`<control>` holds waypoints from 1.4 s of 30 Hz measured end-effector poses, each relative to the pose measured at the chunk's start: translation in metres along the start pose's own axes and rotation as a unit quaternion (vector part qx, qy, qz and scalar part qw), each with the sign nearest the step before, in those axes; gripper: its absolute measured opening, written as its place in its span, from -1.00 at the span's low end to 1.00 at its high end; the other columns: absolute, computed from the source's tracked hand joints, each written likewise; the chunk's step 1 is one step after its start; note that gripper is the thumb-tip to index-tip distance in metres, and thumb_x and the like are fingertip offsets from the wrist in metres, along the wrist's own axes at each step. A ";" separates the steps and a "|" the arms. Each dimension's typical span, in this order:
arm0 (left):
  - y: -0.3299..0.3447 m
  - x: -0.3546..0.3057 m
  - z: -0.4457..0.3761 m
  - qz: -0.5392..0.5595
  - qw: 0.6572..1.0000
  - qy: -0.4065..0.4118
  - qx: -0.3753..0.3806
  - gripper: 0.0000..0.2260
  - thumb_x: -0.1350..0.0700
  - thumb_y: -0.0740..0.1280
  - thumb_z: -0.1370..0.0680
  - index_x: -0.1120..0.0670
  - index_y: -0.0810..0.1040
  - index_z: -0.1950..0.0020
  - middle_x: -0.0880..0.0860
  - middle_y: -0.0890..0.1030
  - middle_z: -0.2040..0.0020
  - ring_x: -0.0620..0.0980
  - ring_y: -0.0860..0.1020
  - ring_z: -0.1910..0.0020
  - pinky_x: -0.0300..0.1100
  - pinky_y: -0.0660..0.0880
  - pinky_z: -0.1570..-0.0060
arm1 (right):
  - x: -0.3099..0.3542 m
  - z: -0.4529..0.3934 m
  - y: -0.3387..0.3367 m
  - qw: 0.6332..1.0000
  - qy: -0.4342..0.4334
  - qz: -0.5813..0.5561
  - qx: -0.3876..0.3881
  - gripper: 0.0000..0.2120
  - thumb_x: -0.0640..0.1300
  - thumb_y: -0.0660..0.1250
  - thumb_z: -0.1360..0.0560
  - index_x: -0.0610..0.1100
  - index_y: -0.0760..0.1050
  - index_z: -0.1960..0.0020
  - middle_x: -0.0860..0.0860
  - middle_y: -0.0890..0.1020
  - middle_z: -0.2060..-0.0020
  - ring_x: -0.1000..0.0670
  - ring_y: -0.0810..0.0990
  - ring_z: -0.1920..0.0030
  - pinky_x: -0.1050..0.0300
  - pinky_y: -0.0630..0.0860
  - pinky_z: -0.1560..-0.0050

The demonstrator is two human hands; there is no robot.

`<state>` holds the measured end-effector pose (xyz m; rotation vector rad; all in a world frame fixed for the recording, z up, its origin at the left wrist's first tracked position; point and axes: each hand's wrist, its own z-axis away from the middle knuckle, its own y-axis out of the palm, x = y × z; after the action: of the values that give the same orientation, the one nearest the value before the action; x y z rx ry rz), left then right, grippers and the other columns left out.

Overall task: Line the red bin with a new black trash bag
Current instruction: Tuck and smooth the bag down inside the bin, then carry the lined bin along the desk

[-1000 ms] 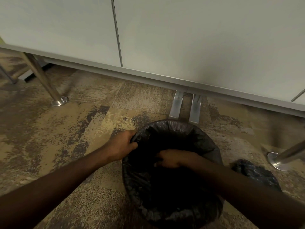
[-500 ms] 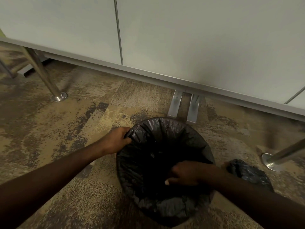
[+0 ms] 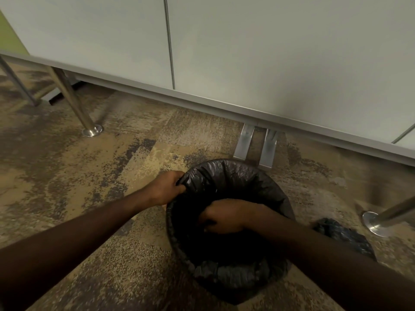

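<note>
Head view: the bin (image 3: 226, 286) sits low and centre-right in the frame, fully wrapped by the black trash bag (image 3: 226, 176), so no red shows. The left hand (image 3: 165, 188) keeps its grip closed on the bag's edge at the upper-left rim. The right hand (image 3: 221, 217), half a second ago near the lower rim, has moved up and deeper inside; whether its grip is closed I cannot tell. It looks like the liner is being pushed down, nearly seated. A crumpled dark bag (image 3: 343, 237) lies on the carpet (image 3: 89, 176) at right.
</note>
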<state>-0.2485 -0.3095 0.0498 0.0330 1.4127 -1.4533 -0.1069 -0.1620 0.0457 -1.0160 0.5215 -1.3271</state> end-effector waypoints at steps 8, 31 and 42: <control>-0.015 -0.021 0.033 0.034 0.998 -0.040 -0.022 -0.77 0.23 0.26 -0.60 0.18 0.56 -0.24 0.21 0.67 -0.07 0.20 0.65 -0.01 0.07 0.58 -0.01 | -0.047 0.117 -0.018 0.907 0.233 -0.160 -0.312 -0.72 -0.15 0.30 -0.55 0.01 0.64 -0.21 0.06 0.69 -0.12 0.00 0.62 -0.12 0.18 0.48 -0.06; -0.298 -0.152 0.271 0.231 0.926 -0.239 -0.179 -0.76 0.21 0.25 -0.57 0.16 0.57 -0.22 0.19 0.68 -0.09 0.21 0.66 -0.05 0.23 0.61 -0.08 | 0.121 0.219 -0.295 0.728 0.391 -0.487 -0.282 -0.91 -0.19 0.45 -0.48 -0.22 0.65 0.15 -0.11 0.68 0.30 -0.01 0.63 0.36 0.25 0.51 0.51; -0.441 -0.060 0.376 0.279 0.877 -0.307 -0.244 -0.72 0.19 0.26 -0.59 0.17 0.55 -0.29 0.21 0.68 -0.11 0.22 0.66 -0.05 0.21 0.65 0.00 | 0.246 0.099 -0.436 0.815 0.316 -0.434 -0.218 -0.86 -0.22 0.44 -0.46 -0.31 0.66 0.17 -0.22 0.68 0.30 -0.06 0.62 0.39 0.19 0.46 0.41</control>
<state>-0.2845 -0.6625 0.5124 -0.2961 1.0674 -0.5241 -0.2089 -0.3330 0.5156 -1.2369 0.9519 -2.4921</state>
